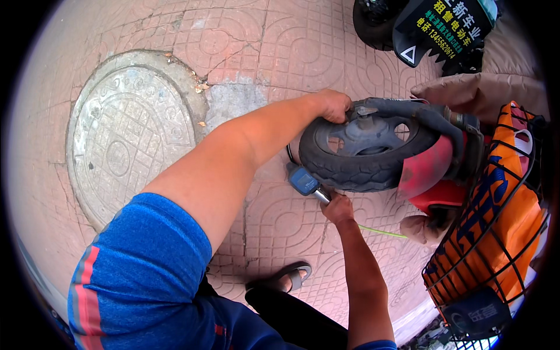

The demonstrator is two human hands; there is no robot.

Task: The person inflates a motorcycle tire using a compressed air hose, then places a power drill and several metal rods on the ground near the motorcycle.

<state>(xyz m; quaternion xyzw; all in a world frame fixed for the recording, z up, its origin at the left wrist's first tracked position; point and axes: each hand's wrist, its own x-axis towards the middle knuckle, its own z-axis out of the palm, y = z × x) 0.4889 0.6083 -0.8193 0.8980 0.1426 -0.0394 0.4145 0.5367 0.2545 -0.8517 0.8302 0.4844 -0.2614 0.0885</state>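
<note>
A scooter wheel (364, 153) with a black tyre and a dark spoked hub stands in front of me. My left hand (334, 106) reaches to the tyre's far left edge, its fingers curled in by the rim; what they grip is hidden. My right hand (338, 208) is closed round the metal handle of a tyre inflator gauge (304, 181), which has a blue face and sits just left of the tyre. From the gauge a short black hose (290, 153) bends up toward the wheel. A thin yellow-green hose (382, 231) trails right from below my right hand.
A red fender (429, 166) adjoins the wheel. At right, a black wire basket (496, 233) holds an orange bag (522, 204). Another vehicle's mudflap (408, 44) is at the top right. A round manhole cover (125, 128) lies in the paving at left. A sandalled foot (286, 280) is below.
</note>
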